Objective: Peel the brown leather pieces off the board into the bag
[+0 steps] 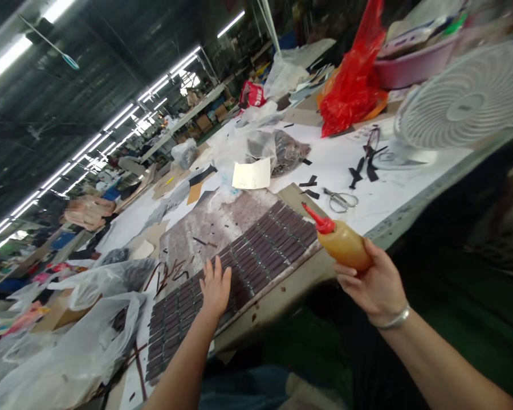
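My right hand [374, 285] is wrapped round a yellow squeeze bottle [346, 246] with a red nozzle, which points up and to the left. The bottle is held in the air near the table's front edge. My left hand [216, 287], fingers spread and nothing in it, is over rows of small dark brown strips [265, 245]. Those strips lie side by side on a stained brown board [214, 219]. Whether the left fingertips touch them I cannot tell. Loose thin brown strips [171, 276] lie at the board's left.
Scissors [343, 200] and black scraps [357, 173] lie beyond the bottle. A white fan [461, 108], a red bag [353, 85] and a pink basin [414, 65] stand at the right. Clear plastic bags [89, 336] fill the left. A paper note [251, 173] lies behind the board.
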Demonstrator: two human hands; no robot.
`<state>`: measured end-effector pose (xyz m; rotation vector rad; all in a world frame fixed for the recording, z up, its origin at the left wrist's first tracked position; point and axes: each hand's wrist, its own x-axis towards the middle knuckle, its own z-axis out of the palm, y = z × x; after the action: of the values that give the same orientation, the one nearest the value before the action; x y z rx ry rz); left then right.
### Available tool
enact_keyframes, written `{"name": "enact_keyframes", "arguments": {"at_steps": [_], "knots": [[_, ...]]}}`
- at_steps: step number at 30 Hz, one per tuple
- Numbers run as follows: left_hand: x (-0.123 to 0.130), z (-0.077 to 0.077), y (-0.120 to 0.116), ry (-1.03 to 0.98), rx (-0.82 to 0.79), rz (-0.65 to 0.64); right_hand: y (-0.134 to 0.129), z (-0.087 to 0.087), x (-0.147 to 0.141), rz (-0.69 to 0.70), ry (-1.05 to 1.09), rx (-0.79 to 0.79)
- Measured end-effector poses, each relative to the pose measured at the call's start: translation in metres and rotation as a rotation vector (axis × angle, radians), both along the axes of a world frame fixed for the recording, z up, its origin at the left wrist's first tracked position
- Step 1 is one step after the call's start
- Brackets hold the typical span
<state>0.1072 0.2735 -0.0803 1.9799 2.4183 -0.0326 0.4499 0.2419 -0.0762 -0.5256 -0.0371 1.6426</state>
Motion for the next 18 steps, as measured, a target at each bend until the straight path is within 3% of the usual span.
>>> {"name": "enact_keyframes", "arguments": {"at_steps": [5,10,14,18], "knots": [[0.051,-0.024,0.019,0.036,-0.004,-0.11,-0.001,-0.004,0.012,-0.006,0.044,-0.031],[0.054,-0.04,0.013,0.114,0.041,-0.133,0.0,-0.002,0.018,-0.045,0.06,-0.006],[0.047,-0.032,0.017,0.108,-0.065,-0.097,0.002,-0.002,0.016,-0.043,0.047,0.014],[0.064,-0.004,0.037,0.09,-0.245,-0.03,-0.001,-0.004,0.018,-0.01,0.059,0.008]]}}
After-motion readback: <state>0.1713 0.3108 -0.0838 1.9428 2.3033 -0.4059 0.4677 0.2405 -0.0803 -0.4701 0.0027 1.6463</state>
